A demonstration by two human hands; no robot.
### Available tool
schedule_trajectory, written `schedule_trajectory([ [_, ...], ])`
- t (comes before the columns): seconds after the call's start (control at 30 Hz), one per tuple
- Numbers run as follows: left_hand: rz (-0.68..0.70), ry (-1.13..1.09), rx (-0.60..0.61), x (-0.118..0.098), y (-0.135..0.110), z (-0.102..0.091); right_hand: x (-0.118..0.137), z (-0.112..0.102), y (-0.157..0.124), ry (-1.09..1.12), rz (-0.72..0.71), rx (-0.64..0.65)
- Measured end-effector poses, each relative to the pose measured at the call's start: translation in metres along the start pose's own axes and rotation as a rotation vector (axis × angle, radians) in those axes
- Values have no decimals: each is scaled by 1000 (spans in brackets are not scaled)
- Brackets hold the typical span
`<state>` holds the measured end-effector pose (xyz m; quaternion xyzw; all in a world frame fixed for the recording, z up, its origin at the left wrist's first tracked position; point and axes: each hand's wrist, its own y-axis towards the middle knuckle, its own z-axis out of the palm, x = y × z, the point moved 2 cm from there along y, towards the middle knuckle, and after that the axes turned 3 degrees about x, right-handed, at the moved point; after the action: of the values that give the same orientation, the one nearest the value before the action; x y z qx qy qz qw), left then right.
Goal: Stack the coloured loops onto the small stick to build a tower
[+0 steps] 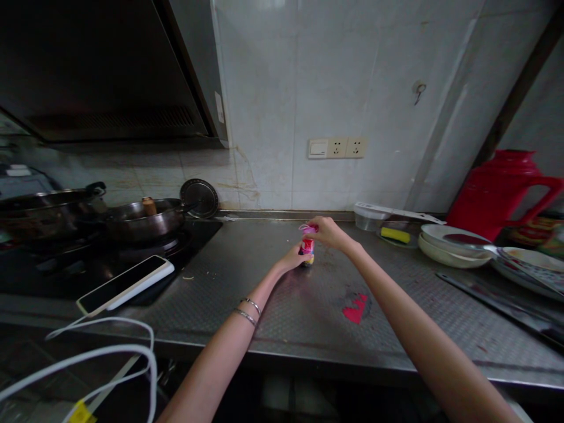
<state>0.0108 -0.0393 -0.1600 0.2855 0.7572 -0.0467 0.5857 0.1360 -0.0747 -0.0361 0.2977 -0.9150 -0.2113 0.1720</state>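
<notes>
A small bottle [307, 247] with a red and yellow label stands on the metal counter, upright as far as I can see. My left hand [292, 258] is closed around its lower part, with two silver bangles on that wrist. The fingers of my right hand [326, 230] are closed on the pink top [308, 230], which has a thin pale loop beside it. My fingers hide much of the bottle and its top. A torn red scrap [356, 309] lies flat on the counter nearer to me, between my forearms.
To the left are a phone on a white power bank [132, 285], a white cable [110, 349] and pans [145, 220] on the stove. At right stand a clear tub [369, 218], a yellow sponge [395, 235], stacked bowls [449, 252], a long knife [484, 296] and a red thermos [493, 194].
</notes>
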Motion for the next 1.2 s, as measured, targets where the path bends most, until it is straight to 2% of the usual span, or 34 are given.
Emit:
schedule_trajectory([
  [0.13,26,53,11,-5,-2,-2,-3,-5,0,125,-13,49],
  [0.27,42,64,38,-8,-4,-3,-7,-5,2,211,-49,156],
  [0.5,54,58,41,-8,-4,-3,-11,-5,5,204,-55,194],
  [0.67,52,72,22,-9,-5,-2,-5,-4,5,101,-56,128],
  [0.87,33,77,0,-14,-6,-1,-6,17,-6,22,132,-110],
  [0.97,68,33,-15,-15,-6,0,-13,26,-19,184,207,-117],
  [1.07,47,-7,-16,-13,-6,0,-21,28,-33,507,301,-63],
  [1.2,7,-15,-23,-14,-7,0,-22,28,-40,927,268,-14],
])
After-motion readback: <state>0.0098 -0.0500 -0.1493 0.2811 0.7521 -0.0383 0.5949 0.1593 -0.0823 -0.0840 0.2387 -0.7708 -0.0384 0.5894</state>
